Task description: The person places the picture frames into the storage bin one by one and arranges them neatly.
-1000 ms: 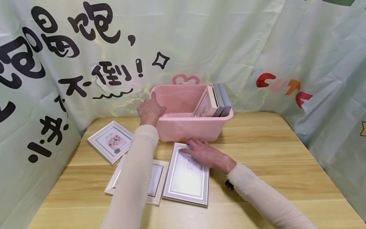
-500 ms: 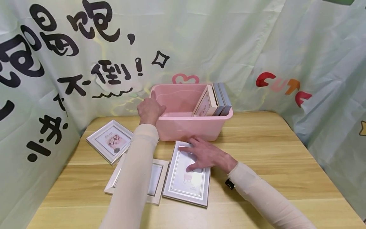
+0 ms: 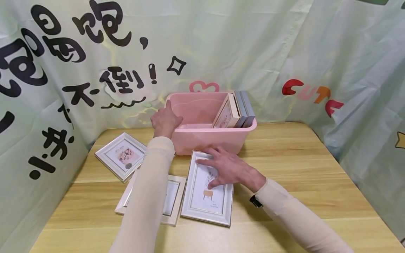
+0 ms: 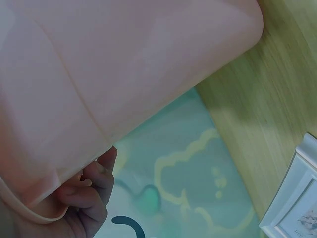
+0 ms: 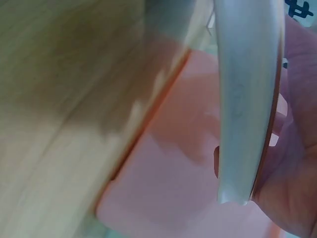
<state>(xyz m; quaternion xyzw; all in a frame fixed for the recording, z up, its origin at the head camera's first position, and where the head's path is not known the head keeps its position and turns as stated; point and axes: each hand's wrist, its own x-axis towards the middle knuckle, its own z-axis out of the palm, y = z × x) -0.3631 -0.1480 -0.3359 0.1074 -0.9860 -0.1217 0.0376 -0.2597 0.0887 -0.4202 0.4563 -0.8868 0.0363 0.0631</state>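
In the head view my left hand (image 3: 166, 121) grips the left rim of a pink plastic bin (image 3: 210, 140); the left wrist view shows its fingers curled under that rim. My right hand (image 3: 232, 168) holds a silver-white picture frame (image 3: 188, 196) by its far end, thumb across the glass, fingers over the far edge. The frame bears a chair-and-plant drawing, and its far end tilts up close in front of the bin. A fingertip shows past the side of the frame (image 5: 247, 109) in the right wrist view. Inside the bin, a cream frame (image 3: 233, 111) and blue-grey frames (image 3: 248, 105) stand at the right.
A silver frame with a flower print (image 3: 124, 154) lies at the table's left. Beneath my left forearm, cream-white frames (image 3: 178, 196) are partly hidden. The wooden table (image 3: 300, 158) reaches back to a printed curtain (image 3: 253, 42).
My right hand has taken hold of the silver-white frame's far end, which has risen a little. Glare on the glass has shifted, showing the drawing. The left hand stays on the rim.
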